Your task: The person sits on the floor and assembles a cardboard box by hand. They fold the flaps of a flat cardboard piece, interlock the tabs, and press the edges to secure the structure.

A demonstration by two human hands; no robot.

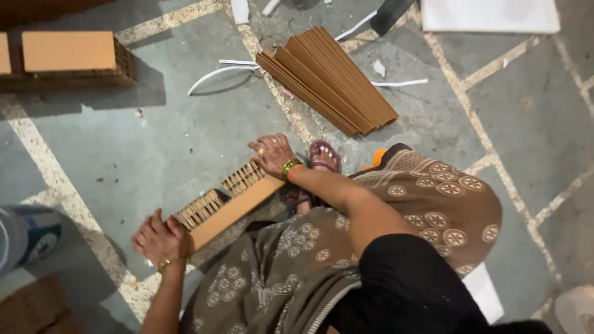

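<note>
A bundle of corrugated cardboard sheets point(229, 204) stands on edge on the floor in front of me, its fluted edges facing up. My left hand point(159, 239) presses against the bundle's near-left end. My right hand point(272, 153) rests on top of its far-right end, fingers spread and palm down. A second fanned stack of brown cardboard sheets point(328, 77) lies flat on the floor further away, apart from both hands.
Cardboard blocks point(68, 59) sit at the far left. White strips point(213, 74) and scraps litter the grey stone floor around the fanned stack. A white board point(489, 15) lies top right. A blue and white container point(25, 238) is at the left edge.
</note>
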